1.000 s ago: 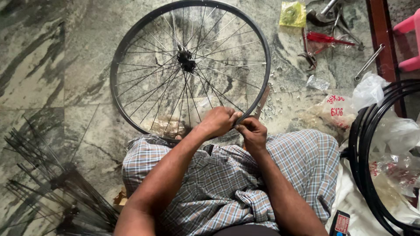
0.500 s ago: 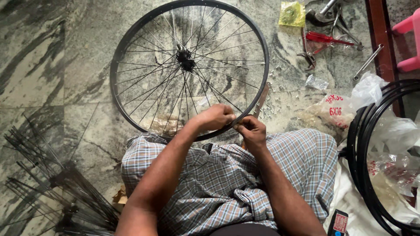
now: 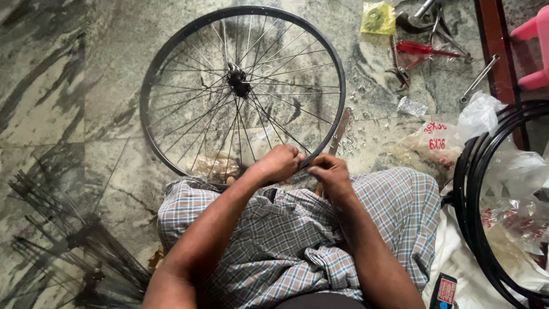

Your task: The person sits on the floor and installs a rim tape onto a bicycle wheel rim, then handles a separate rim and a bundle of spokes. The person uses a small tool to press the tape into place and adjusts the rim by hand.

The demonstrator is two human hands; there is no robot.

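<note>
Marble floor [image 3: 68,86], grey-green and veined, fills the frame; the person sits on it, checked cloth [image 3: 286,240] across the lap at lower centre.

Wheel [image 3: 243,86], black rim with thin spokes and a dark hub [image 3: 237,80], lies flat in the upper centre, its near edge drawn up against the lap so that the rim sits within easy reach of both hands.

Left hand [image 3: 279,163] is curled closed over the near rim, fingers wrapped on it, apparently steadying the wheel. Right hand [image 3: 330,173] sits just beside it, fingers pinched together at the rim; whether it grips a spoke end or a small part cannot be told.

Loose spokes [image 3: 68,240] lie fanned at lower left, near the left arm. Small bright parts [image 3: 360,134] are scattered on the floor right of the rim. Tools [image 3: 429,48], including a red-handled one, lie at upper right beside a yellow packet [image 3: 377,17]. More rims [image 3: 486,194] and plastic bags [image 3: 480,114] stand at the right edge, apart from the work.
</note>
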